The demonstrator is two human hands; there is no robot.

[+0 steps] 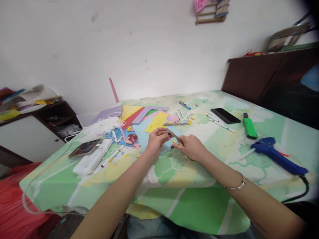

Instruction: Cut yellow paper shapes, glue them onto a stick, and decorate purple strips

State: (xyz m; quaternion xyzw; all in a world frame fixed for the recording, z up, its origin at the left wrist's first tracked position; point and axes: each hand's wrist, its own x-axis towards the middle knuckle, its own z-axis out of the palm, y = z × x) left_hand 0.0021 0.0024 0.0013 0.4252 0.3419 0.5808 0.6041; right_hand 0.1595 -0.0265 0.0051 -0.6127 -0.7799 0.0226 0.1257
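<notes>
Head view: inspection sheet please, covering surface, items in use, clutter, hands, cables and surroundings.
Surface: green-and-white patterned tablecloth.
Items in use: metal scissors with gold looped handles.
Clutter: flat coloured paper sheets, black rectangular phone, blue plastic glue gun.
Hands: right hand, grip closed around the scissors; left hand, fingertips beside the scissors, anything pinched too small to tell.
Cables: black cord at the glue gun; white cable over the tablecloth's left edge.
Surroundings: white wall behind, dark-brown cabinet right.
</notes>
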